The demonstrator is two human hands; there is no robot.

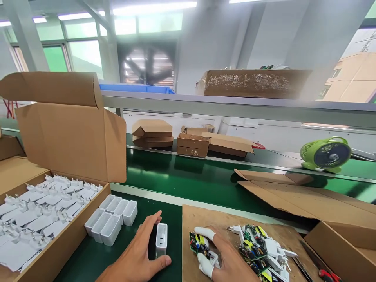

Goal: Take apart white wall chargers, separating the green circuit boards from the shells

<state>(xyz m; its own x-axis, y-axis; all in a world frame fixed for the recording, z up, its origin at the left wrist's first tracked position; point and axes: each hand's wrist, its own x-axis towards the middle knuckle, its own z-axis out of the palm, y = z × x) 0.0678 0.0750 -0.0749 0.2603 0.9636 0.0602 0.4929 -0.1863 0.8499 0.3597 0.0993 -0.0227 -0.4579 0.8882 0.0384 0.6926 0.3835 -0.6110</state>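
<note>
My left hand [141, 250] grips a white charger shell [161, 239] that stands upright on the green mat, thumb below it and fingers along its left side. My right hand [223, 256], with white finger cots on two fingers, rests on a brown board [205, 219] and pinches a small circuit board [198, 243] with yellow and black parts. A pile of circuit boards with white plug parts [261, 244] lies just right of that hand. Several empty white shells [111, 219] stand in a group left of my left hand.
An open cardboard box [53, 250] of white plug pieces fills the left. A green conveyor belt [190, 176] runs behind, carrying small cardboard boxes [192, 145]. Flat cardboard [293, 196] and a green fan [326, 154] are at right. Red-handled cutters [323, 272] lie near the lower right.
</note>
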